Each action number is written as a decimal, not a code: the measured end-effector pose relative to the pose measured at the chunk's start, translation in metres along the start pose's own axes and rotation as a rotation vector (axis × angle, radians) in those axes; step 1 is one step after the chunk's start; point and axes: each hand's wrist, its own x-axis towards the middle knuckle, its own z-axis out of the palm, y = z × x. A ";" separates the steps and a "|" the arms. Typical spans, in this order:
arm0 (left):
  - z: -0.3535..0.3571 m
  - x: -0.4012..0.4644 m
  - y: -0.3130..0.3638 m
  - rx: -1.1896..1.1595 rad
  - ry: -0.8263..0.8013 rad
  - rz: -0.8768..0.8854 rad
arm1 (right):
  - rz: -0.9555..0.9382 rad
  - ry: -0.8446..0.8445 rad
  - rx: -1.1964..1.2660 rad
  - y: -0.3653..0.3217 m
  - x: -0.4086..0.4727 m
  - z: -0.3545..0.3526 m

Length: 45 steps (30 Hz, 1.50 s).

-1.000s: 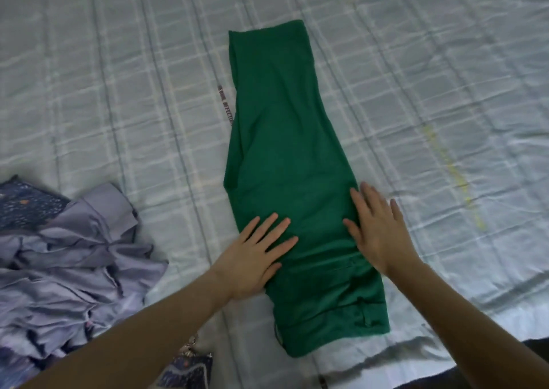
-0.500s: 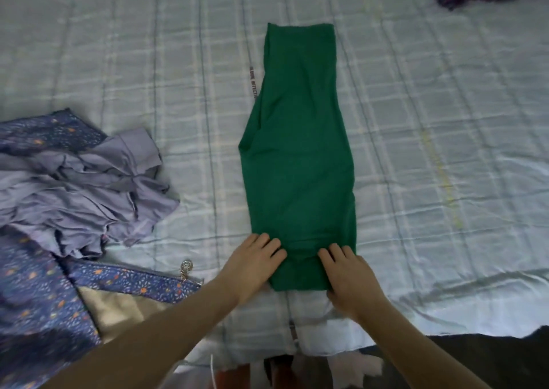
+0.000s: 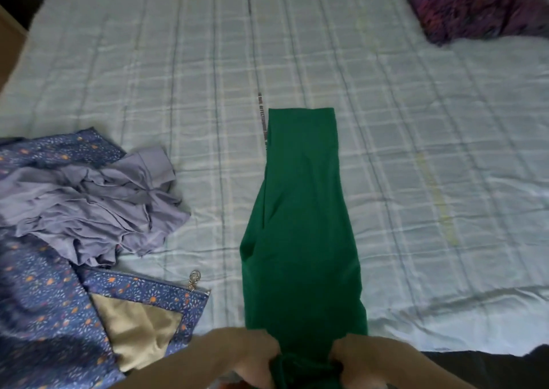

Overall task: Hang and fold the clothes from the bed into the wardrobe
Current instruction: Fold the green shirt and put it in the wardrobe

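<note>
The green trousers lie folded lengthwise on the bed, their near end bunched in the left hand and right hand, both clenched on the cloth. An uneven pull could skew the fold or drag fabric off the mattress edge.

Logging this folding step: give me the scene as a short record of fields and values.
surface: bed with pale checked sheet
green garment: folded lengthwise into a long strip, lying flat, near end bunched
left hand: gripping the garment's near end
right hand: gripping the same end
lilac garment: crumpled heap, left of the green one, apart from it
blue patterned fabric: under the lilac heap, zip pull showing
purple pillow: far right corner
</note>
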 end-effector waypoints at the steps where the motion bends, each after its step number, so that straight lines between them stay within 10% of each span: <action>1: -0.001 -0.001 0.002 -0.007 -0.010 0.002 | 0.002 -0.024 0.010 -0.001 -0.001 -0.001; 10: -0.101 -0.036 -0.033 -0.822 0.179 0.170 | -0.050 0.293 0.236 0.021 -0.049 -0.142; 20: -0.255 -0.029 -0.083 -1.091 0.746 0.282 | -0.001 0.879 0.442 0.040 -0.029 -0.316; 31: -0.342 0.025 -0.144 -0.732 1.085 0.086 | -0.013 1.164 0.503 0.059 0.061 -0.402; 35: -0.352 0.033 -0.145 -0.119 1.445 0.024 | 0.102 1.426 0.258 0.058 0.091 -0.416; 45: -0.344 0.103 -0.182 0.290 1.139 -0.067 | 0.203 1.275 0.094 0.065 0.168 -0.383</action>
